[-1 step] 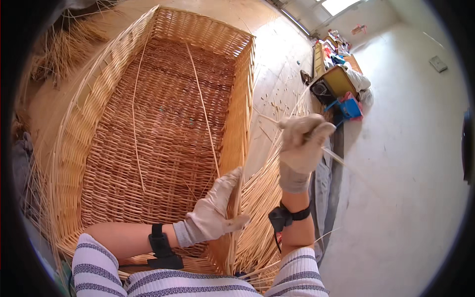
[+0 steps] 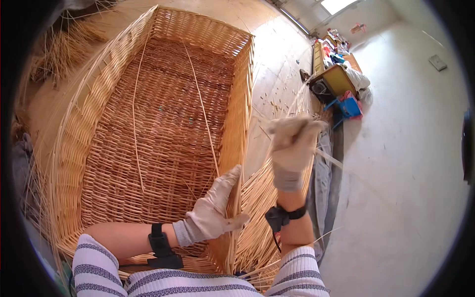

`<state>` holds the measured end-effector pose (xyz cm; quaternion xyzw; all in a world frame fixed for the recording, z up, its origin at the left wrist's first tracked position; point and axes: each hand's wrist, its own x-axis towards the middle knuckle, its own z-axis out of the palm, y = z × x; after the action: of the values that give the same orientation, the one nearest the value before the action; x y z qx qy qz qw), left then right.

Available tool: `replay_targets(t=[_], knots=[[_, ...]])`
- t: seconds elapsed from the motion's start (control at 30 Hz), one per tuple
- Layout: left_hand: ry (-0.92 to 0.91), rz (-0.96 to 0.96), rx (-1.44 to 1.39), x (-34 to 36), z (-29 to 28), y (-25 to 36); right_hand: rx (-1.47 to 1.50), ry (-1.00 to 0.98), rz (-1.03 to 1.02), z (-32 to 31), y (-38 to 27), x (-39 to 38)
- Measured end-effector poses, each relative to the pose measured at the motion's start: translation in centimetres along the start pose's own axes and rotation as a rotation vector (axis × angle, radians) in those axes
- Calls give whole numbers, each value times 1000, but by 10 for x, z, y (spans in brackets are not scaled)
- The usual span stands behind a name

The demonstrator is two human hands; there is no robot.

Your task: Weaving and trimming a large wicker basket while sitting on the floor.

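A large rectangular wicker basket with a darker woven floor and paler walls fills the left half. My left hand, in a pale glove, grips its right wall near the lower end. My right hand, also gloved and blurred, is raised outside that wall with its fingers closed round a pale cane strand. Two loose thin strands lie across the inside of the basket. A thick bundle of long pale canes lies beneath my right arm, along the basket's right side.
More loose canes lie at the upper left. At the upper right are a yellow bench piled with items and a blue stool on the pale floor. Scraps are scattered beyond the basket.
My right hand has moved slightly left, toward the basket, and a little down, with the strand still in it. My left hand stays on the wall.
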<state>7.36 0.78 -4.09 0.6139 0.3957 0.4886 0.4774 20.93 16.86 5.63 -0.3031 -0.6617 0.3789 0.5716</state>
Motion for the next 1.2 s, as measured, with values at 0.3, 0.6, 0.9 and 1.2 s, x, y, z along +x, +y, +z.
replay_targets(t=[0.3, 0.6, 0.9, 1.2], knots=[[-54, 3, 38, -1, -9, 12, -206, -334, 119, 16, 14, -66], [10, 202, 60, 8, 5, -18, 123, -646, 126, 25, -74, -68], [-101, -34, 42, -1, -13, 8, -465, -670, 295, 83, -56, -35], [250, 87, 283, 31, -67, 38, 904, -30, 105, -24, -43, 3]])
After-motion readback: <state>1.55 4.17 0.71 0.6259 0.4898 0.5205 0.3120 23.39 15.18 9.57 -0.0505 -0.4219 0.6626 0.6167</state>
